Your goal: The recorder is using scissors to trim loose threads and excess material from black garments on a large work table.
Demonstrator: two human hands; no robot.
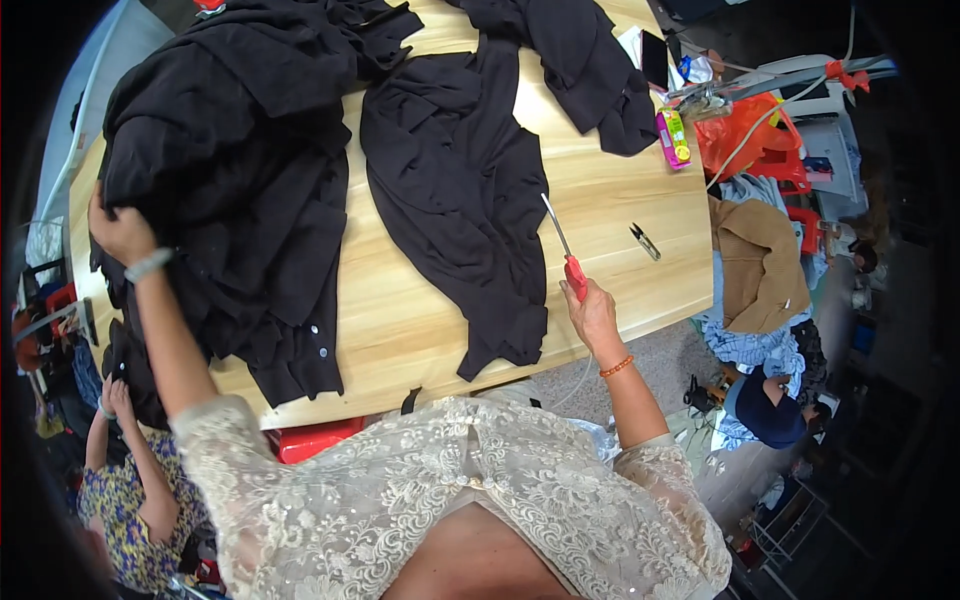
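Observation:
My left hand is closed on the edge of a black garment at the left of the wooden table. That garment lies in a large heap with a few buttons near its lower corner. Above the table's right half, my right hand grips the red handle of a tool with a long, thin metal shaft. Its tip points up and left, close to a second black garment spread over the middle of the table. A small pair of thread snips lies to the right of that hand.
Another black garment lies at the far side of the table. Near its right edge are a phone and a pink and yellow box. Brown cloth is piled beyond that edge. Co-workers sit at lower left and right.

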